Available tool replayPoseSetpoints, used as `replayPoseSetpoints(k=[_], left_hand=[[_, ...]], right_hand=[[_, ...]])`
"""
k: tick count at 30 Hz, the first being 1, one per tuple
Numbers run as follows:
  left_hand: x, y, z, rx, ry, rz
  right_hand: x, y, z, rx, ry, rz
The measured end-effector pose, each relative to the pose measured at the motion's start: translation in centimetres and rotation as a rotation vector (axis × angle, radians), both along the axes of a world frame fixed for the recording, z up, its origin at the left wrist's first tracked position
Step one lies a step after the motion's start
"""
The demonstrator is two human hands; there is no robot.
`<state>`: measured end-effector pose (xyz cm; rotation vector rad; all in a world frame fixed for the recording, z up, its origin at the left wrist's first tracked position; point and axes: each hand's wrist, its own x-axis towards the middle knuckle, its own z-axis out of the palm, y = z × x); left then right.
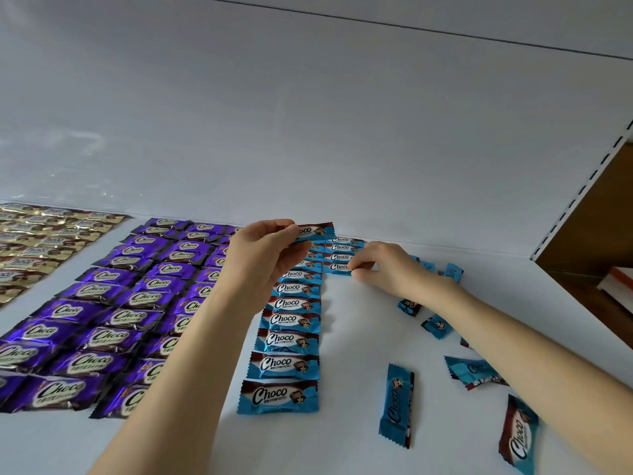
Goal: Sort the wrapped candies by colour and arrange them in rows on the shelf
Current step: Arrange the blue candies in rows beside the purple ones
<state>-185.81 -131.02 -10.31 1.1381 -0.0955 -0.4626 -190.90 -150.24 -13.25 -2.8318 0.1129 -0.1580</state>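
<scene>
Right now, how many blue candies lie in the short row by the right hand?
4, running from the back wall forward: rearmost candy, second candy, third candy, nearest candy, pinched by the right hand. The left hand holds another blue candy. None looks hidden.

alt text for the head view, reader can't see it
Left hand holds a blue Choco candy over a blue column; right hand pinches the front candy of a shorter second column. Purple rows and gold rows lie left, loose blue candies right.
</scene>
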Motion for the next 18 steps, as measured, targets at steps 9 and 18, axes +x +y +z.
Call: replayPoseSetpoints(k=[9, 18], left_hand=[[0.3, -0.3, -0.9, 0.140, -0.094, -0.046], [-1.3, -1.4, -1.4, 0.098, -0.174, -0.176]], right_hand=[[-0.8, -0.3, 1.9, 0.314, -0.412, -0.030], [-3.7, 1.4, 3.1, 0.202, -0.421, 0.233]])
